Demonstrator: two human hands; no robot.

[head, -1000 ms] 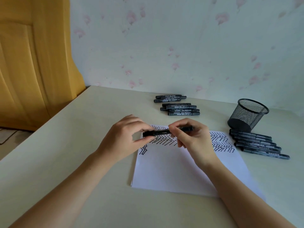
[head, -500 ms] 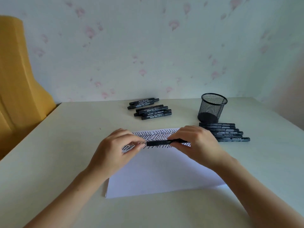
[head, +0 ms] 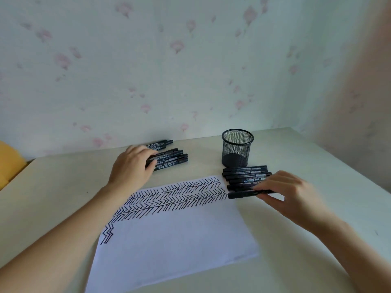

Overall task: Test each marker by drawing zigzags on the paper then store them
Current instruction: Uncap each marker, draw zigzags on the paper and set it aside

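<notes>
A white sheet of paper lies on the table, its upper part covered with rows of black zigzags. My right hand pinches a capped black marker lying flat at the near edge of a row of black markers, right of the paper. My left hand reaches to the far pile of black markers, and its fingers curl over the pile's left ends. A black mesh pen cup stands upright behind the right row and looks empty.
The pale table meets a flowered wall at the back and on the right. A yellow wooden panel shows past the table's left edge.
The hands have parted. My right hand carried the marker rightwards to the row by the cup. My left hand let go and reached back to the far pile. The camera turned right.
</notes>
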